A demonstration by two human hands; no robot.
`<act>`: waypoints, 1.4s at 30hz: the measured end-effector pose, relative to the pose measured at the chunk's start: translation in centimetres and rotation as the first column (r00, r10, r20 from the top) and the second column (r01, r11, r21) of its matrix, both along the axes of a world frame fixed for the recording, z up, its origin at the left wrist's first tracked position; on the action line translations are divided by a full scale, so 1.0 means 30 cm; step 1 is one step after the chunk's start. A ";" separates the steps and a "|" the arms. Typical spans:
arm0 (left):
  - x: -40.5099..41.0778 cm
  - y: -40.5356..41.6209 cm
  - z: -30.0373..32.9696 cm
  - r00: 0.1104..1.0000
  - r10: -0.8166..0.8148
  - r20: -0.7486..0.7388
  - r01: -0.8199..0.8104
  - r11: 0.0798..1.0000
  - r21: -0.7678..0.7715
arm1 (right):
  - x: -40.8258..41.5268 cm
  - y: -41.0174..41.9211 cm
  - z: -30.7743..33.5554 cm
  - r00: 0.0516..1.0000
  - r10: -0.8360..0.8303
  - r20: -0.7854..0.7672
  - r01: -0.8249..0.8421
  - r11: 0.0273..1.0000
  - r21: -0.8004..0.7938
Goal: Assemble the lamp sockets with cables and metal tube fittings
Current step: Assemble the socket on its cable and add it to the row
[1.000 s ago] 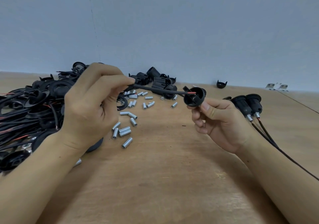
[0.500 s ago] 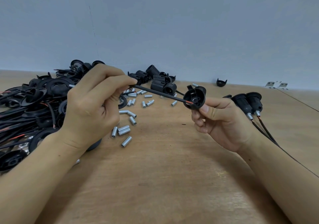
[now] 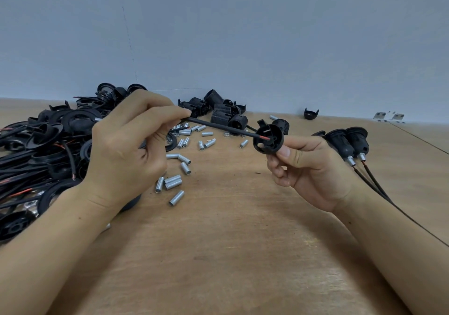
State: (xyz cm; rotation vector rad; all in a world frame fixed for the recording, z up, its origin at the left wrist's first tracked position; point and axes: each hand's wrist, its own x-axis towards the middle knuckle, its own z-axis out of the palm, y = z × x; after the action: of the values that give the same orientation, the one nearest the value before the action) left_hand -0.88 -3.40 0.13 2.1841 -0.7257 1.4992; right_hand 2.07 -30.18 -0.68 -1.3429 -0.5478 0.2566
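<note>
Socket base [image 3: 268,140] sits pinched in your right hand [image 3: 313,171], right of centre; your left hand [image 3: 128,149] pinches the cable [image 3: 218,127], whose red tip has now entered the base. How deep it reaches is hidden.
</note>
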 end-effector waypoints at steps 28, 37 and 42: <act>-0.032 -0.088 -0.010 0.963 -0.202 -0.176 0.229 0.962 0.148 | -0.060 0.032 0.026 0.655 -0.008 0.756 0.489 0.766 -0.416; -0.003 -0.043 -0.017 0.966 -0.062 -0.252 0.046 0.997 -0.068 | -0.032 -0.028 0.089 0.510 -0.393 0.765 0.707 0.698 -0.112; -0.007 -0.005 -0.007 0.918 -0.131 -0.374 0.131 0.991 -0.027 | -0.047 -0.037 0.083 0.684 -0.224 0.694 0.631 0.659 -0.409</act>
State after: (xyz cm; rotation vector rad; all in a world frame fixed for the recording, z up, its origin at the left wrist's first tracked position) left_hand -1.08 -3.55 -0.09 2.2772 -0.7195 0.9723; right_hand 0.66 -31.28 1.81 -2.2078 -0.6414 -0.4887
